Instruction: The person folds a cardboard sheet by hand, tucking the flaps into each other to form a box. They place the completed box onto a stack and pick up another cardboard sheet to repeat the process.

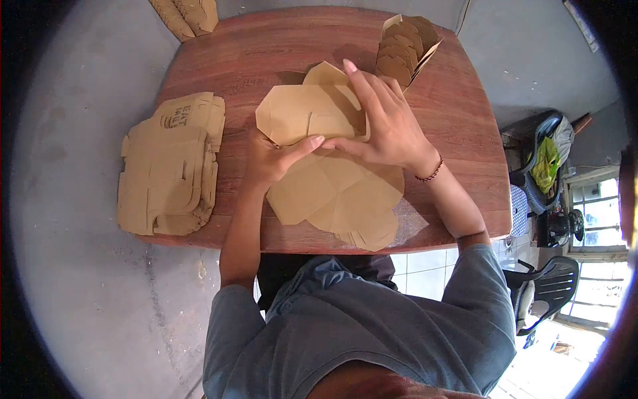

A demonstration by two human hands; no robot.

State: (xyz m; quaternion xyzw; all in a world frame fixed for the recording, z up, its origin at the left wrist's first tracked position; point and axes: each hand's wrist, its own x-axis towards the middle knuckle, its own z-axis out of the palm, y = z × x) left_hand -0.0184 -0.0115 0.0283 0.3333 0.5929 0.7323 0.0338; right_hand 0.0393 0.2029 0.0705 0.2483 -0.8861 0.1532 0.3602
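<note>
Centrally on the wooden bench (458, 133), a partly folded brown carton (292, 110) sits between two bare hands, above a flat cardboard blank (332, 189) spread toward the bench's near edge. The left hand (274, 158) is clamped on the carton's near left corner, thumb along the edge and the other fingers mostly hidden. The right hand (385, 126) spans the carton's right end with thumb and fingers well apart, the index pointing up and away; the two thumb tips nearly meet. A stack of flat cartons (163, 173) lies at left, printed lettering on top. Nested, shaped cartons (402, 53) stand at the far right, and more cardboard pieces (187, 16) show at the far left.
</note>
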